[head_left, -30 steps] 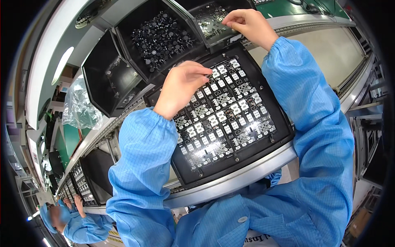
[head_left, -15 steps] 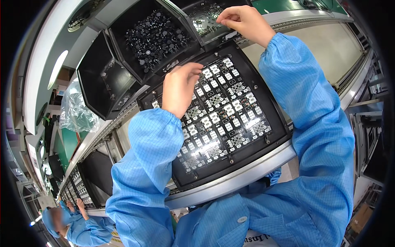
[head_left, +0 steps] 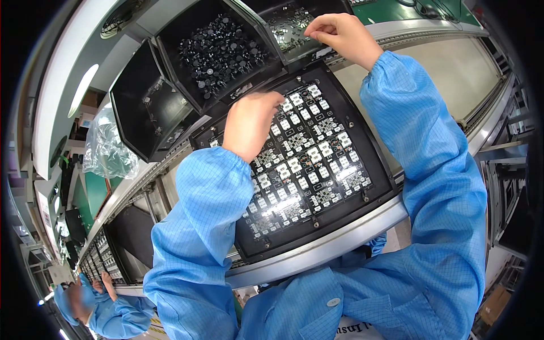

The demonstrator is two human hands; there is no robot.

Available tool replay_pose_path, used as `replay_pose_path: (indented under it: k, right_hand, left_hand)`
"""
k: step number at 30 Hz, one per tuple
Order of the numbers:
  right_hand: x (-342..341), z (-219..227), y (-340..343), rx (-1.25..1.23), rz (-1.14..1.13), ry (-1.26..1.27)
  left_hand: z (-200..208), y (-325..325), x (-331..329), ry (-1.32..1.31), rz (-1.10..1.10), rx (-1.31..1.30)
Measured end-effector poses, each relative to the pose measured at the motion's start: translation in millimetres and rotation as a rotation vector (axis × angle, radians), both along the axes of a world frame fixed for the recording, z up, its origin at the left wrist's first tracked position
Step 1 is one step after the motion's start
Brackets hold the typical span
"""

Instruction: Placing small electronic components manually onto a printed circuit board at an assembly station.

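Observation:
A black tray (head_left: 391, 184) frames a circuit board panel (head_left: 309, 164) with rows of white square connectors and small chips. Over the panel's far left part is my left hand (head_left: 249, 126), slightly blurred, its fingers curled together and pointing down; whatever they hold is hidden. My right hand (head_left: 348, 38) hovers at the right edge of a black bin of small metallic parts (head_left: 289, 28), thumb and fingertips pinched together. Anything between those fingertips is too small to make out. Left of that bin, a larger black bin (head_left: 170, 34) holds many dark round capacitor-like components (head_left: 221, 54).
A third black bin (head_left: 127, 110) with a few small pieces stands at the left, beside a clear plastic bag (head_left: 107, 147). The tray rests on a metal-railed conveyor (head_left: 323, 235). At the lower left, a co-worker (head_left: 107, 309) in blue works farther along the line.
My right hand has shifted slightly right and nearer, still pinched. Over the panel, the fingers of my left hand have curled in more. The view has tilted slightly.

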State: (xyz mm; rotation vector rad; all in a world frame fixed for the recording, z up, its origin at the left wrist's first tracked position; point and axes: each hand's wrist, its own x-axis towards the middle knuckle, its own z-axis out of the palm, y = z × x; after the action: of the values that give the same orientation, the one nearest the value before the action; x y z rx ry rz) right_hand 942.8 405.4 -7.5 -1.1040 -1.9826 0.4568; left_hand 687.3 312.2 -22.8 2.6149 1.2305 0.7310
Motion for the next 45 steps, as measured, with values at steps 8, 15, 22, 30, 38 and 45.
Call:
replay_pose_path:
  k: [8, 15, 22, 30, 38, 45]
  right_hand:
    - [8, 23, -6, 0.104, -0.048, 0.164]
    - [-43, 51, -109, -0.321, 0.414, 0.179]
    - [-59, -2, -146, -0.374, 0.551, -0.105]
    - [-66, -11, -150, -0.371, 0.519, -0.18]
    - [-66, -8, -149, -0.093, 0.578, -0.307]
    - [-56, 35, -103, -0.075, 0.277, -0.01]
  left_hand:
    - [20, -13, 8, 0.169, 0.013, 0.245]
    - [50, 65, -42, 0.553, 0.236, 0.167]
    - [66, 49, -22, 0.648, 0.283, 0.127]
    - [55, 56, -33, 0.46, 0.277, 0.186]
    - [75, 13, -22, -0.231, 0.029, 0.068]
    - [67, -48, -39, -0.626, 0.073, -0.552]
